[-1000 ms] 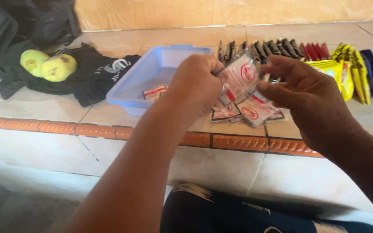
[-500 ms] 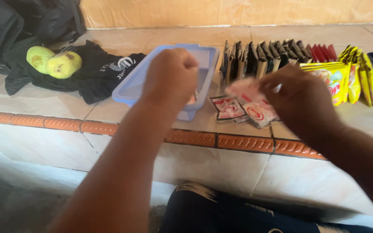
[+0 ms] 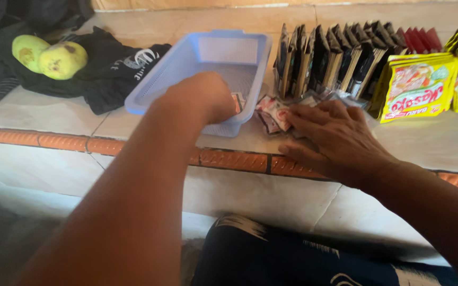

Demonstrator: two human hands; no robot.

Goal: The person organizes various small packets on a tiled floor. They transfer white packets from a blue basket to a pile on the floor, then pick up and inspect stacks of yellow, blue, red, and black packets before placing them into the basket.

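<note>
My left hand [image 3: 197,98] reaches into the light blue plastic basket [image 3: 160,87], its fingers curled over a small white and red sachet [image 3: 237,101] that shows at the fingertips. My right hand [image 3: 335,137] lies flat, fingers spread, on a loose pile of the same white and red sachets [image 3: 272,112] on the tiled ledge just right of the basket. Part of the pile is hidden under that hand.
Behind the pile stand rows of upright black sachets [image 3: 324,58], red sachets [image 3: 420,39] and yellow packets [image 3: 417,87]. Two yellow-green fruits [image 3: 49,55] rest on black cloth [image 3: 112,74] at the left. An orange tile strip [image 3: 234,159] edges the ledge.
Both hands dropped from holding sachets up in the air. The left hand went into the basket with one sachet; the right hand came down flat onto the pile.
</note>
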